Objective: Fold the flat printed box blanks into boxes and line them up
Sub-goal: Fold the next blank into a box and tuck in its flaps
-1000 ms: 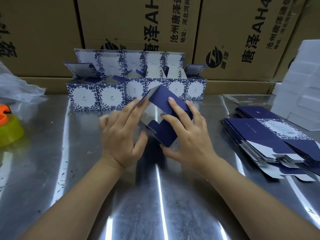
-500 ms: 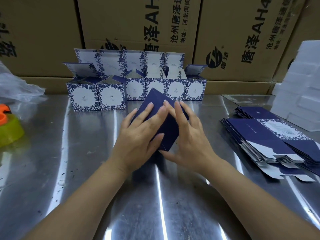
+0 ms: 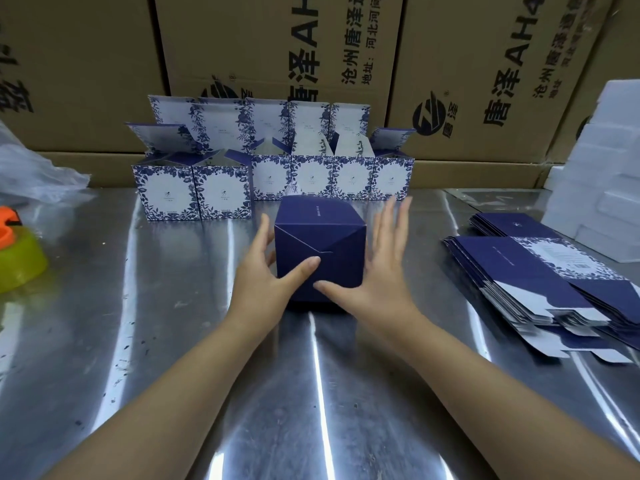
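Navy-blue cardboard box [image 3: 341, 268], folded up, sits on the shiny steel counter [image 3: 173, 341] straight ahead of you, its interlocked flaps facing you. Your left hand [image 3: 258, 275] lies straight-fingered against its left wall, thumb pressing the flap seam. Your right hand [image 3: 384, 271] is spread just beside the right wall, thumb touching the lower face. Behind stands a row of blue-and-white floral printed boxes [image 3: 225, 192], lids up. The flat navy box blanks [image 3: 519, 268] lie stacked to your right.

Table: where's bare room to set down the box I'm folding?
Bare metal lies between the yellow tub and the blue box, also right of the row, before the foam. Crowded: the right side under blanks, the back along the row.
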